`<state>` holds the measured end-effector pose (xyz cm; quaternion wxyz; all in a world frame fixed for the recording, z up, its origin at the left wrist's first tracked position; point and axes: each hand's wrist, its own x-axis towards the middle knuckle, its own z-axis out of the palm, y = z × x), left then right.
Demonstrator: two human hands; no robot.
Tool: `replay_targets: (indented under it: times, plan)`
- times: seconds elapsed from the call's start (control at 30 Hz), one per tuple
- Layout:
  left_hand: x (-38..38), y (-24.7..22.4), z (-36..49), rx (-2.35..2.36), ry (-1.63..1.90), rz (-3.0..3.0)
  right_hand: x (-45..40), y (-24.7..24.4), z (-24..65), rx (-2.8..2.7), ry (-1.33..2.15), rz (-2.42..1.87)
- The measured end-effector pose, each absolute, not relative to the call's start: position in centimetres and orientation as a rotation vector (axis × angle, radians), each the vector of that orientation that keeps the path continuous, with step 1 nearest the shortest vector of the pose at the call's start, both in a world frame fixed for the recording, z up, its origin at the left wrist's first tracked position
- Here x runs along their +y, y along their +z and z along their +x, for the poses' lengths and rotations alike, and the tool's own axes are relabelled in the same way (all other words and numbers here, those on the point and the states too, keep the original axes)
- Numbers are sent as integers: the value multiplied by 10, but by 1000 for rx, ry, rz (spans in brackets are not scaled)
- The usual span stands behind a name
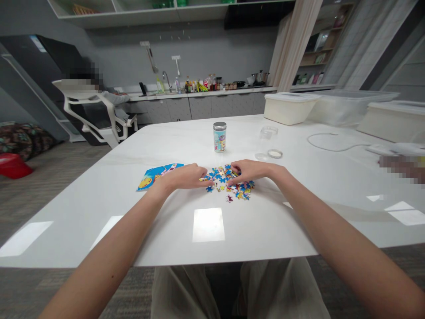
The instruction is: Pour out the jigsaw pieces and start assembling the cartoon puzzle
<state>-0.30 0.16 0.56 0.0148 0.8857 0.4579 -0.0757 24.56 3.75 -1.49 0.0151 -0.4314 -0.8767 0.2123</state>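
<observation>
A loose heap of jigsaw puzzle pieces, mostly blue with yellow, pink and white, lies on the white table between my hands. My left hand rests at the heap's left side, thumb stretched towards the pieces and apart from the bent fingers. On the right, my right hand reaches over the pile with thumb and fingers apart, touching pieces; its fingertips are partly hidden. Neither hand visibly grips a piece. A blue picture sheet with a yellow figure lies partly behind my left hand. One purple-and-white piece sits nearer me.
Behind the heap stands a printed jar with a metal lid. To its right are a clear plastic container and a round lid. Storage boxes, a white cable and another person's blurred hand are at right.
</observation>
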Motion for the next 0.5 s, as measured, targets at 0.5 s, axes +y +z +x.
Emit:
replay_targets:
  times: [0.5]
  plan:
    - [5, -4, -4, 1385, -191, 2740, 32, -7, 242, -2806, 705, -1308]
